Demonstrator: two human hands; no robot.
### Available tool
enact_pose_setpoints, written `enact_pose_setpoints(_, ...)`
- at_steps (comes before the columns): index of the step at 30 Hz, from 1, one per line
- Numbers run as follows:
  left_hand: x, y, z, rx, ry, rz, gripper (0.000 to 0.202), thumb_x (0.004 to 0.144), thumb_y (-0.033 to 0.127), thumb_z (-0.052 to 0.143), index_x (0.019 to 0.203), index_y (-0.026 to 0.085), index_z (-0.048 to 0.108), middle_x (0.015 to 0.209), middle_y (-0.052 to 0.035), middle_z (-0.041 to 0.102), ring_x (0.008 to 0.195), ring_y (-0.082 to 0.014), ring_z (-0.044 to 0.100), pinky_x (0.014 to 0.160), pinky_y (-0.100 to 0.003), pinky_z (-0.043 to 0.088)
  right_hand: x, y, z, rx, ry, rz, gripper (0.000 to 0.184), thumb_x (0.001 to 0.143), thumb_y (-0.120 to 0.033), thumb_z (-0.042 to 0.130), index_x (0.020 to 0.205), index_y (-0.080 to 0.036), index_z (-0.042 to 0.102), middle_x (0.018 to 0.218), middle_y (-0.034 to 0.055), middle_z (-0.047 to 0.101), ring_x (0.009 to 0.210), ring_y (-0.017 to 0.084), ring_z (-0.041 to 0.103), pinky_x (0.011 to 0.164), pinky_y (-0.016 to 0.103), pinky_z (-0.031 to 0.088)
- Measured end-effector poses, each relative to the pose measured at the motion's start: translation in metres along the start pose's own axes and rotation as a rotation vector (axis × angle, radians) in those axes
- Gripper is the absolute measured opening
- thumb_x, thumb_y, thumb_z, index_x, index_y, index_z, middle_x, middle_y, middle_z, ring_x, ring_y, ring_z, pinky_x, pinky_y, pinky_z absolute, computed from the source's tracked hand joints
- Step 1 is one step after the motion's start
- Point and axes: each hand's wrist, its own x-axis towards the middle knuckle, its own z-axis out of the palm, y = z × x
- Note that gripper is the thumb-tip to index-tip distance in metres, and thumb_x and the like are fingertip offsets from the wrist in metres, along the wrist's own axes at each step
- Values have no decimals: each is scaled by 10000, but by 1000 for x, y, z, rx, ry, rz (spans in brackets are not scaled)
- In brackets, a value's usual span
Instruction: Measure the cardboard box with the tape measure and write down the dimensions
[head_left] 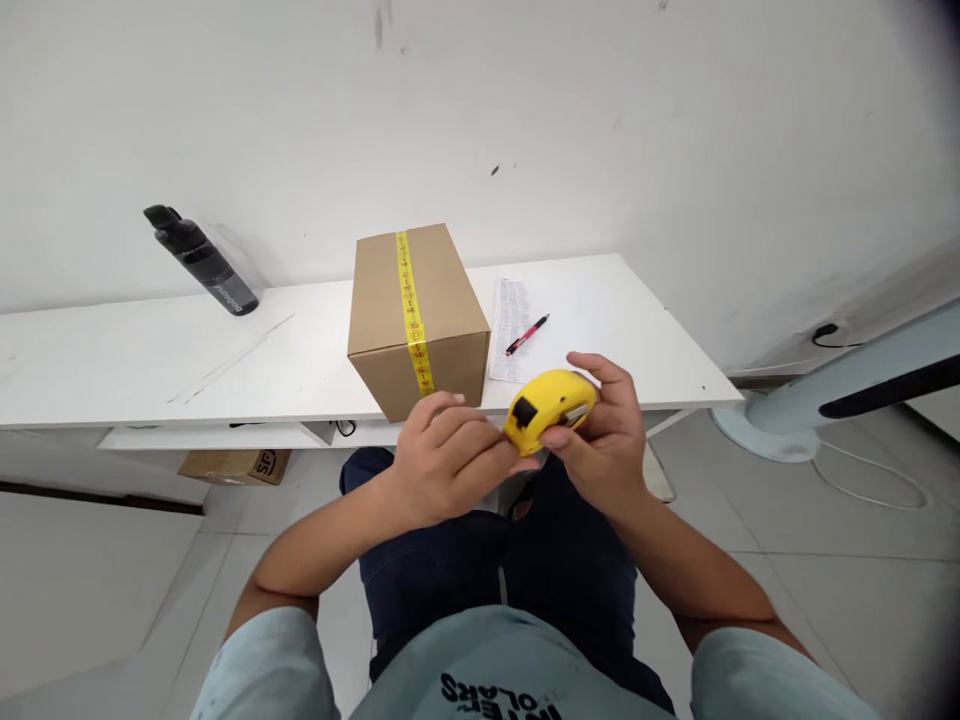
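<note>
A yellow tape measure (551,408) with a black button and a metal clip is held up in front of the table's edge. My right hand (611,440) is closed around its right side, thumb below and fingers behind. Curled fingers of my left hand (454,455) pinch at the lower left end of the tape measure, where the blade's mouth would be; the blade itself is hidden by the fingers. Just beyond my hands stands a closed cardboard box (375,300) with yellow printed tape (409,290) down its middle.
On the white table (300,350), a handwritten sheet of paper (506,345) lies right of the box, with a red and black pen (528,335) across it. A dark bottle (202,262) stands at left. Below is another carton (236,466); a pale round-based stand (780,430) is at right.
</note>
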Motion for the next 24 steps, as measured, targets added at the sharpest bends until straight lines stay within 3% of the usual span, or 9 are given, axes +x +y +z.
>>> enact_pose_setpoints(4,19,-6,24,121,-73,-61,515,952,660,634,1275,261,674,1144,-85,781,1064,-236,705,1095,-439,439,11,14,-16,75,174,9,775,681,-530,939,1321,-343,544,825,-36,566,605,132,528,518,267,476)
enact_pose_setpoints(7,33,-17,36,226,-172,-307,694,943,738,559,1359,185,614,1380,-204,679,1266,-356,623,1112,-509,393,18,24,-24,98,326,5,723,692,-563,922,1275,-334,561,879,-35,548,578,89,461,462,223,406)
enact_pose_setpoints(10,38,-25,47,305,-261,-524,575,975,677,542,1225,170,646,1302,-227,686,1204,-397,616,1031,-530,410,20,34,-26,106,397,35,710,688,-568,921,1252,-326,564,942,-28,553,637,84,500,479,199,422)
enact_pose_setpoints(13,35,-30,49,371,-275,-552,373,991,554,584,1051,191,643,1115,-188,715,1038,-356,631,916,-482,438,22,44,-26,92,390,83,687,731,-550,897,1282,-330,551,970,-28,553,664,84,517,497,197,442)
enact_pose_setpoints(17,20,-41,24,428,-288,-488,166,970,378,637,980,213,616,1076,-151,714,985,-327,630,836,-444,445,36,53,-29,39,335,41,665,810,-592,818,1355,-373,506,1011,-20,552,690,102,545,514,223,474)
enact_pose_setpoints(21,-8,-57,-24,420,-331,-448,115,984,341,609,972,227,620,1085,-121,719,968,-303,647,836,-447,474,62,49,-29,-30,209,-53,667,851,-655,755,1401,-423,457,1081,3,578,660,113,551,560,288,539)
enact_pose_setpoints(24,-34,-70,-60,374,-327,-461,72,1004,301,592,1025,242,628,1118,-101,727,1010,-279,674,867,-438,522,77,32,-12,-67,60,-118,666,875,-678,720,1437,-452,444,1191,42,614,750,160,630,615,335,580)
